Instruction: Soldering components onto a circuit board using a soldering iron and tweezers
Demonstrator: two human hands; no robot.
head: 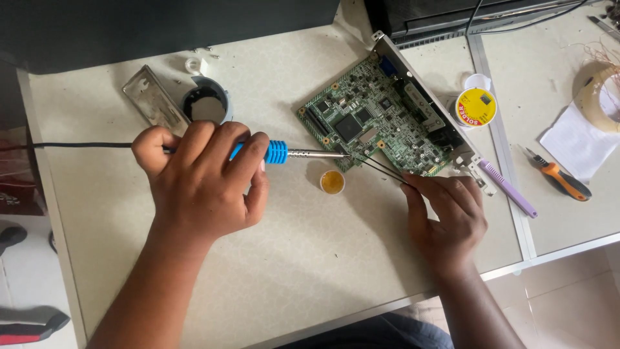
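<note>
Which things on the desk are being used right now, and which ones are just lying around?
In use:
- soldering iron, held in the left hand
- tweezers, held in the right hand
- green circuit board, where both tips meet
- small pot of yellow paste, close by the tips

Lying about:
- solder reel
- purple tool
- orange-handled cutters
- metal plate
- roll of tape

You sit at a pale, speckled worktable (pixel 310 271) in soft daylight. A second tabletop (pixel 568 213) adjoins its right edge, pale floor (pixel 26 271) lies left, and dark equipment (pixel 161 26) stands behind it.
</note>
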